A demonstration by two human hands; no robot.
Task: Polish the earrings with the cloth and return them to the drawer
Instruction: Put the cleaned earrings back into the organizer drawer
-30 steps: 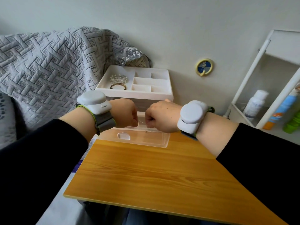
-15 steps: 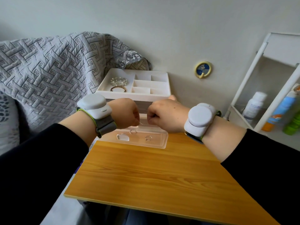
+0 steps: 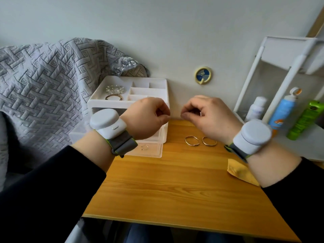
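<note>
Head view: left hand (image 3: 147, 118) and right hand (image 3: 210, 118) are raised above the back of the tabletop (image 3: 175, 190), knuckles up, with a clear gap between them. Half a second ago they were almost touching over the drawer (image 3: 152, 152). Each grip is pressed together, thumb tip against curled forefinger. Nothing shows between the tips, and I cannot tell if something tiny is pinched there.

Two hoop earrings (image 3: 192, 141) lie flat on the tabletop side by side, just apart, below the right hand and right of the drawer. The yellow cloth (image 3: 241, 172) lies crumpled near the right edge, partly under the right wrist. Neither showed in the earlier frames; the view has swung right since then.

The clear drawer is pulled out of the white box (image 3: 126, 103), as before, with one small metal piece (image 3: 144, 147) in it. Two bracelets (image 3: 114, 93) lie in the box's top tray. A grey quilt (image 3: 43, 85) is at the left, a white shelf (image 3: 280, 50) with bottles (image 3: 282, 111) at the right.
</note>
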